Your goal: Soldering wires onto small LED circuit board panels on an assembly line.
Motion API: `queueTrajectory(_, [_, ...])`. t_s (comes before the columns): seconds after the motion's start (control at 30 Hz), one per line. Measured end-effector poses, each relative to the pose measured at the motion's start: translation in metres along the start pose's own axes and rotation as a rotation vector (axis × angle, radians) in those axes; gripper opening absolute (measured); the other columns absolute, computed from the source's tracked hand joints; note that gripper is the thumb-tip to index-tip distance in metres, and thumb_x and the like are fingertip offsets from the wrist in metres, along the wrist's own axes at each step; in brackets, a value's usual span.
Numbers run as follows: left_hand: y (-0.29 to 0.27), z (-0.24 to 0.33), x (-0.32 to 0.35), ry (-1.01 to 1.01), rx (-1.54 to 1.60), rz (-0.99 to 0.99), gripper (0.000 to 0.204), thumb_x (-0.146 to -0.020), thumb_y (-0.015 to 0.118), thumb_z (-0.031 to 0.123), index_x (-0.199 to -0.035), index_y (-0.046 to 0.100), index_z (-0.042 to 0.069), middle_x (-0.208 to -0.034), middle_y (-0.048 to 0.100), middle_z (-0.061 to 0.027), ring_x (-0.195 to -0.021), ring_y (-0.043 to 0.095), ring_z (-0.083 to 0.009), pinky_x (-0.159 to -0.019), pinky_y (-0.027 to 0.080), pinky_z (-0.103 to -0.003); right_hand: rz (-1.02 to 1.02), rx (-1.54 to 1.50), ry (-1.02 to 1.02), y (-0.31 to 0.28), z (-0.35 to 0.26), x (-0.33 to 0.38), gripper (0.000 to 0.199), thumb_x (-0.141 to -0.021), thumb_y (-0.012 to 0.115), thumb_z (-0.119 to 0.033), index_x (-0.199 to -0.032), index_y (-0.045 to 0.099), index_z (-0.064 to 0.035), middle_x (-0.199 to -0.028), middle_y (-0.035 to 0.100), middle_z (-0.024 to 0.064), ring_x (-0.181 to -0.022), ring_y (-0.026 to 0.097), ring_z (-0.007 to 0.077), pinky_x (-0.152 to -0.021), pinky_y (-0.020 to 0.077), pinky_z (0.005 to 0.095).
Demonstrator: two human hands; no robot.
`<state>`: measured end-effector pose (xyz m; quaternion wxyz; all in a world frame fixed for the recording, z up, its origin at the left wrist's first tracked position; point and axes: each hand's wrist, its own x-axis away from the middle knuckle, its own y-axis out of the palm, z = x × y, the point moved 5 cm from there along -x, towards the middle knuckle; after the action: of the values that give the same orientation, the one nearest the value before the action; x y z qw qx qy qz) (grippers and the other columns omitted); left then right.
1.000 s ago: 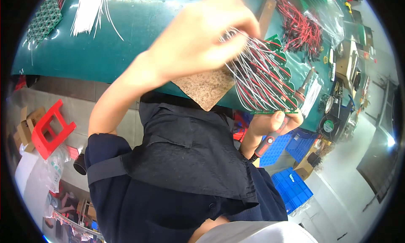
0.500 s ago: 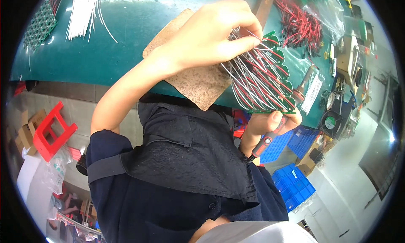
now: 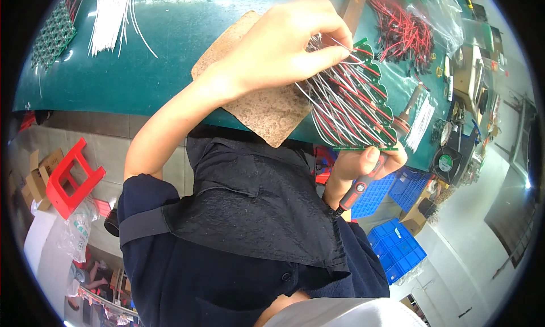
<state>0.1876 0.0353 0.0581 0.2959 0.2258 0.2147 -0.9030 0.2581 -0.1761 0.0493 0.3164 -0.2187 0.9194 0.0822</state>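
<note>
A green circuit board panel (image 3: pixel 387 112) with a scalloped right edge carries several red and white wires (image 3: pixel 346 105), which fan out leftward. Above it my left hand (image 3: pixel 295 40) is closed in a pinch, thumb and forefinger together on a thin white wire at the panel's upper end. My right hand (image 3: pixel 372 161) is wrapped round the red-and-grey handle of a soldering iron (image 3: pixel 357 192). The iron's metal barrel slants up past the panel's right side, and its tip is hard to make out. My right thumb lies against the panel's lower edge.
A brown stained board (image 3: pixel 271 117) lies at the green table's (image 3: pixel 113 88) front edge. White wires (image 3: pixel 110 20) and green panels (image 3: pixel 54 40) lie far left. Red and black wires (image 3: pixel 406 37) are heaped far right, white strands (image 3: pixel 420 122) below. A fan-like black device (image 3: pixel 445 162) stands at right.
Both hands keep nearly the same place and grip. The panel and its wires have shifted only very slightly.
</note>
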Motion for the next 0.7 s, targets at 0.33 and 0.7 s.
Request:
queueTrajectory(0.33, [-0.0024,-0.0018,-0.0016,-0.021,-0.034,0.024,0.013,-0.079,0.069,0.016,-0.086,0.069,0.006,-0.082,0.063,-0.0084,-0.078,0.063,-0.0241,-0.069,0.049,-0.034,0.015,-0.001,0.009,0.0025,-0.0006,-0.0019,0.031,-0.084,0.062,-0.017,-0.101,0.039,-0.0047,-0.082,0.057,0.017,-0.075,0.057,0.0222,-0.074,0.0516,0.0387])
queueTrajectory(0.7, [-0.0025,0.0022,0.0005,-0.023,-0.047,0.023,0.012,-0.079,0.069,0.016,-0.085,0.069,0.006,-0.081,0.063,-0.0078,-0.078,0.063,-0.0236,-0.07,0.049,-0.034,0.046,0.038,-0.004,-0.0039,0.0013,0.002,0.031,-0.084,0.062,-0.02,-0.099,0.04,-0.0043,-0.084,0.057,0.0173,-0.077,0.058,0.0223,-0.077,0.051,0.0394])
